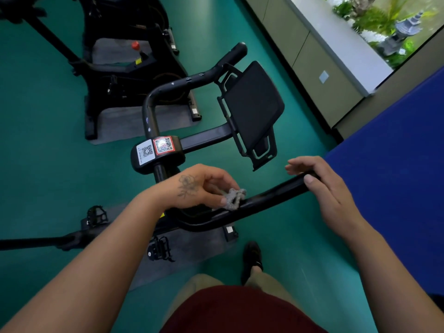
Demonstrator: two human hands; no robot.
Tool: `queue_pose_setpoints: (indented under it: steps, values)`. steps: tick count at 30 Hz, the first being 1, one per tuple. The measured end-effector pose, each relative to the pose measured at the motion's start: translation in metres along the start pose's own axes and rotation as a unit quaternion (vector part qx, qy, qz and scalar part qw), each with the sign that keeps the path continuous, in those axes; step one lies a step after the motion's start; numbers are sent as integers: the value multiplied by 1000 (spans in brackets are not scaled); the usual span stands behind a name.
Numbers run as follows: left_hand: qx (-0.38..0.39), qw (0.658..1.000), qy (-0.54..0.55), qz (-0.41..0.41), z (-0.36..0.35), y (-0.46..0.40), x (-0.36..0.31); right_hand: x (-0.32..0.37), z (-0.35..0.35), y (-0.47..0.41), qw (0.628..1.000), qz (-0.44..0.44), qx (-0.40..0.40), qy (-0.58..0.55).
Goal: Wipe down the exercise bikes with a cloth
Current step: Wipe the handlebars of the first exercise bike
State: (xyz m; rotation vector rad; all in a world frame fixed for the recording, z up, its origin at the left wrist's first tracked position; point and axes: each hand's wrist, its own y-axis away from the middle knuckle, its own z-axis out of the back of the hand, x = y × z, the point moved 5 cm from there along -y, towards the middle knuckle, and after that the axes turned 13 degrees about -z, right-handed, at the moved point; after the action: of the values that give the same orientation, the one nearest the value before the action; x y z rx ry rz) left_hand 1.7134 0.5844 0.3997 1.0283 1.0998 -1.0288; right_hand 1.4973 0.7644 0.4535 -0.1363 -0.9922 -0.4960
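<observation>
A black exercise bike stands in front of me, its near handlebar (264, 197) running from lower centre up to the right. My left hand (194, 188) pinches a small grey cloth (234, 198) against the top of that bar. My right hand (322, 183) holds the bar's right end, thumb on top and fingers curled over the far side. The bike's centre block (157, 151) carries two QR stickers. The far handlebar (192, 80) and a black tablet holder (252, 106) lie beyond.
A second black bike (125, 68) stands on a grey mat at upper left. Pedals (158, 248) stick out below my left forearm. A blue mat (396, 152) fills the right side. Green floor, low cabinets and a window lie at upper right. My shoe (252, 258) is below.
</observation>
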Motion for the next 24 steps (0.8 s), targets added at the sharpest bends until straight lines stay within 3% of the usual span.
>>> queue_pose_setpoints:
  steps: [3,24]
  values:
    - [-40,999,2,-23,-18,-13,-3,-1,-1,-2,1000,-8,11,-19]
    - [-110,993,-1,-51,-41,-22,-18,-6,1,-3,999,-18,34,-18]
